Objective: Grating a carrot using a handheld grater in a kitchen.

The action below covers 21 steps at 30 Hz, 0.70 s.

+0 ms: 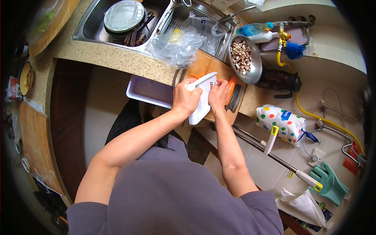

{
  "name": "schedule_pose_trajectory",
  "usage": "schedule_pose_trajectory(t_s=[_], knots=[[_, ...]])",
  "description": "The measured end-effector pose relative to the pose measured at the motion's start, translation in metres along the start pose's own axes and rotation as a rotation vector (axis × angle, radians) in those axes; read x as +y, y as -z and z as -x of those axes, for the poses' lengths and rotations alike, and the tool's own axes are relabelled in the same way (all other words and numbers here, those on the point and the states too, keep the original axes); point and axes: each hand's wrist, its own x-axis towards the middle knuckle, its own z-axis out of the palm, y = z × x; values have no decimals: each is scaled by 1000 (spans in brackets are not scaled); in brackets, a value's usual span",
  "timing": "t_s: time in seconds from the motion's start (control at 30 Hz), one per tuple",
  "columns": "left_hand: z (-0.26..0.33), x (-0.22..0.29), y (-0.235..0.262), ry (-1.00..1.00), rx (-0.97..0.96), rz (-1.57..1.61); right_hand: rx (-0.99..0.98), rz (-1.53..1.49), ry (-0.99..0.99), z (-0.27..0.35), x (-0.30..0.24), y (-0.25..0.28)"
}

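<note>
My left hand [187, 97] grips the edge of a white ribbed plastic tray [203, 102], tilted up over a wooden cutting board [209, 64]. My right hand [219, 95] is at the tray's other side, fingers bent and drawn together beside a few small brown bits [212, 84]; what they hold, if anything, is hidden. On the board, just right of that hand, lie an orange curved object [231, 91] and a dark grey one [235, 98]. A metal bowl [256, 64] of chopped brown-and-white pieces [241, 56], like mushrooms, stands beyond the board.
A double sink [88, 29] with stacked plates [124, 15] lies at the far left, crumpled clear plastic bags [180, 43] beside it. Below the counter edge is a lilac bin [150, 90]. A dark jug [280, 82] and a dotted tissue pack [282, 121] are at the right.
</note>
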Motion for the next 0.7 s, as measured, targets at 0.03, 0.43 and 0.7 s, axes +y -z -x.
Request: schedule_pose_trajectory(t_s=[0.03,0.43,0.7], knots=[[-1,-1,-1,3,-3,-2,16,7,104,-6,12,-7],[-7,-13,1,32,-16,37,-60,-38,85,-26,30,-27],[-12,-9,6,40,-33,56,-67,13,93,-42,32,-29]])
